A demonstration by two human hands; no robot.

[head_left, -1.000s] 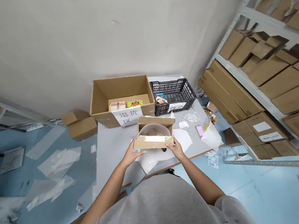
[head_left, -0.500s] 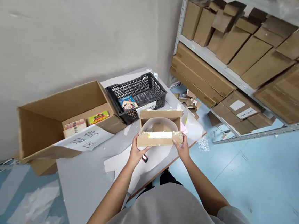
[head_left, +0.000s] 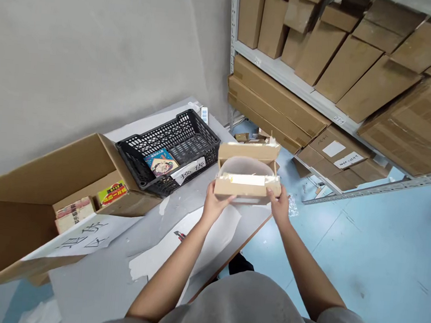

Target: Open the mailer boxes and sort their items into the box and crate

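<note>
Both my hands hold a small open cardboard box (head_left: 246, 185) up over the right edge of the grey table (head_left: 123, 269). My left hand (head_left: 214, 205) grips its left end and my right hand (head_left: 280, 203) grips its right end. Its lid flap stands open at the far side. A pale translucent bag or sheet shows inside the box, and a white label strip runs along the near wall.
A black plastic crate (head_left: 171, 150) with a small picture book stands on the table, beside a big open cardboard box (head_left: 34, 201) with a paper sign. White paper sheets (head_left: 201, 240) lie below my hands. Metal shelving (head_left: 319, 100) stacked with cartons fills the right. The floor is blue.
My view has swung to the right, so the big box and crate slid left in view. The small box stays in both hands and now sits nearer the shelving.
</note>
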